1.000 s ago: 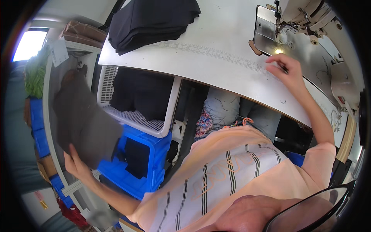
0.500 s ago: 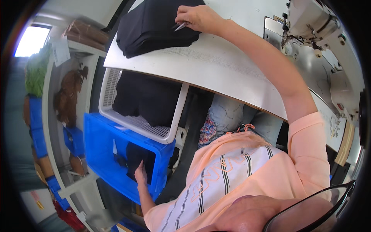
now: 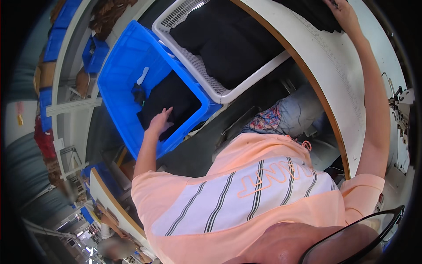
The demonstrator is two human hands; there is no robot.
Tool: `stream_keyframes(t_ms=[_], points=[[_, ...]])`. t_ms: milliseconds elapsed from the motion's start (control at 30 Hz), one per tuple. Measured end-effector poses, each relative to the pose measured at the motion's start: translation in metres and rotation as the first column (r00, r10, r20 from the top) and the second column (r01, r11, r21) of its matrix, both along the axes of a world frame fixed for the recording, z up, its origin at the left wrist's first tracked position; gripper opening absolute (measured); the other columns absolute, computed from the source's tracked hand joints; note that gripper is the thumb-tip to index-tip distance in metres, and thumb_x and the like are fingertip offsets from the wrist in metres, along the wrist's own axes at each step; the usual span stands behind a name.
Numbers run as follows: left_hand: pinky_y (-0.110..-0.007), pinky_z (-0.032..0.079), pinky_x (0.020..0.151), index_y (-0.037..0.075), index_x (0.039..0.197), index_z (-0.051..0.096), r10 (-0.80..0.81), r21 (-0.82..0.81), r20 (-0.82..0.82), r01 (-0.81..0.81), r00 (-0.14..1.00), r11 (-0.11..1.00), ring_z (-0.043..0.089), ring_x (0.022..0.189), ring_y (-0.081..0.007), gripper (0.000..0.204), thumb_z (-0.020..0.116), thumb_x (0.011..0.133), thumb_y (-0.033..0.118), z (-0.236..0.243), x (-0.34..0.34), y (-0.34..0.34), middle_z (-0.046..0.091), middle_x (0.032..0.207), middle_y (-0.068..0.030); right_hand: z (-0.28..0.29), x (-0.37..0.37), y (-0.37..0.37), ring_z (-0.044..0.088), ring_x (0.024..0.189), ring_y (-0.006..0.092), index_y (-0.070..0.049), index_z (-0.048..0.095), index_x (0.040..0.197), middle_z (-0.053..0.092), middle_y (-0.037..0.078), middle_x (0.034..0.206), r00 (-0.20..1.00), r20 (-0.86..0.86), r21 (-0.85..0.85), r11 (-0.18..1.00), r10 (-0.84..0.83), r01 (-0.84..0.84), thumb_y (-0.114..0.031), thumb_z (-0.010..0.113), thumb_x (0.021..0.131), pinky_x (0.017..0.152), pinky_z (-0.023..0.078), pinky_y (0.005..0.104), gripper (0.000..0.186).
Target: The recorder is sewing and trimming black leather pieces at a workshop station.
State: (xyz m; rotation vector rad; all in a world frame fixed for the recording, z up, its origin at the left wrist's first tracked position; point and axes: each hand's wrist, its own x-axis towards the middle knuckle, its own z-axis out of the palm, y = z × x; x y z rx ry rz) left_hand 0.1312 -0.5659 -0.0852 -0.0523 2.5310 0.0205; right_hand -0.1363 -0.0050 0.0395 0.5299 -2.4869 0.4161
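Note:
My left hand (image 3: 161, 122) reaches into a blue plastic bin (image 3: 115, 83) with its fingers stretched out. It is over black cloth pieces (image 3: 176, 97) lying inside; whether it touches them I cannot tell. At the upper right, my right hand (image 3: 344, 16) is closed on a small pointed metal tool (image 3: 334, 4), mostly hidden by the fingers and cut by the picture's edge. That hand rests by a stack of black cloth (image 3: 314, 13) on the white table (image 3: 338, 83). A white piece (image 3: 143, 75) and a small dark item (image 3: 138, 93) also lie in the bin.
A white plastic basket (image 3: 210, 86) holding black cloth (image 3: 228, 42) stands between bin and table. Sewing machine parts (image 3: 401, 108) show at the right edge. Shelving (image 3: 72, 108) with blue boxes (image 3: 94, 53) lines the left. A blurred person (image 3: 115, 246) is at lower left.
The view has turned left and down, so the table and right hand sit farther toward the upper right. My left hand remains in the bin, its fingers now more spread over the cloth.

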Motion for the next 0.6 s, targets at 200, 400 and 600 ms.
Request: stream_keyframes(t_ms=[200,400,600], points=[[-0.029,0.050,0.062,0.003,0.106,0.068,0.426,0.578,-0.568,-0.027,0.704,0.816,0.066,0.069,-0.0152,0.024,0.066,0.087,0.017,0.090,-0.058,0.091,0.066,0.071,-0.0118,0.022,0.097,0.025,0.058,0.074,0.0152,-0.005,0.060,0.102,0.065,0.008,0.097,0.993,0.005,-0.057,0.992,-0.114,0.114,-0.006,0.060,0.089,0.070,0.047,0.0250,0.014],[-0.052,0.006,0.112,0.009,0.131,0.053,-0.298,-0.007,-0.940,0.865,0.165,0.502,0.028,0.137,-0.0405,0.069,0.077,0.073,0.040,0.097,-0.070,0.312,0.037,0.145,-0.0231,0.000,0.318,0.046,0.060,0.061,0.0163,-0.001,0.057,0.094,0.065,0.013,0.102,0.958,0.264,-0.139,0.979,-0.111,0.152,0.017,0.059,0.061,0.051,0.048,0.0256,0.038],[-0.052,0.018,0.109,0.011,0.119,0.063,-0.442,0.169,-0.876,0.981,0.192,0.091,0.057,0.115,-0.0224,0.052,0.059,0.068,0.000,0.080,-0.069,0.417,0.059,0.126,-0.0087,-0.018,0.402,0.058,0.061,0.062,0.0167,0.001,0.056,0.096,0.065,0.014,0.110,0.894,0.330,-0.316,0.857,-0.303,0.407,0.022,0.054,0.061,0.052,0.047,0.0242,0.040]])
